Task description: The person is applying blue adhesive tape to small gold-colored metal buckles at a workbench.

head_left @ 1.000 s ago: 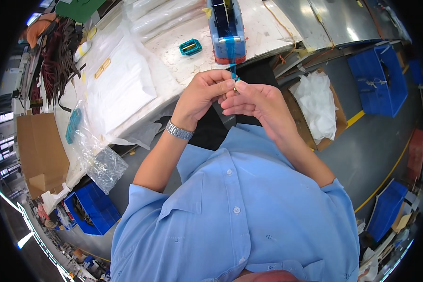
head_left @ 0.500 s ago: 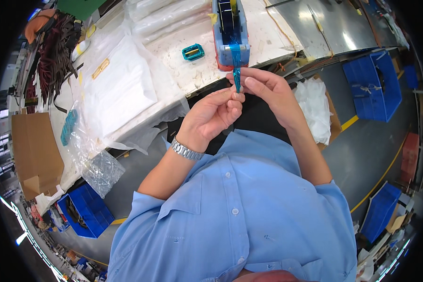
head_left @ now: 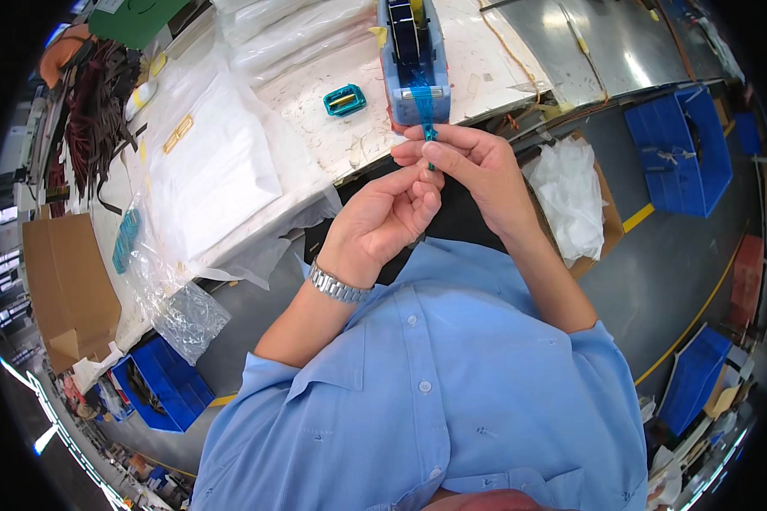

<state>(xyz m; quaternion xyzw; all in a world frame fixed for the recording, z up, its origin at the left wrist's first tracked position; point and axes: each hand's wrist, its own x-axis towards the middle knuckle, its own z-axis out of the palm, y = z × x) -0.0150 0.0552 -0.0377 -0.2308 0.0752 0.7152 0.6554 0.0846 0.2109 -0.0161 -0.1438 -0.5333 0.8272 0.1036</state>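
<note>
1. I see tape (head_left: 422, 104), glossy thin blue film, running from the dispenser (head_left: 440, 64) toward me, bunched into a narrow twist between both hands.
2. Left hand (head_left: 382, 215): thumb and forefinger pinching the twist's near end, other fingers curled.
3. Right hand (head_left: 483, 175): thumb and fingers closed on the twist just farther up. Fingers cover part; can't tell if anything's wrapped inside.
4. Dispenser: smooth blue-grey shell, directly beyond the hands, on a scuffed white table (head_left: 477, 106).
5. Left of it: teal rounded frame (head_left: 344, 100), gold bar across.
6. Farther left: gold oblong piece (head_left: 178, 134) on a soft white sheet (head_left: 222, 175); crinkled clear bag (head_left: 192, 319) overhanging the near edge.
7. Right: carton (head_left: 610, 217), white wrap (head_left: 569, 200) inside.
</note>
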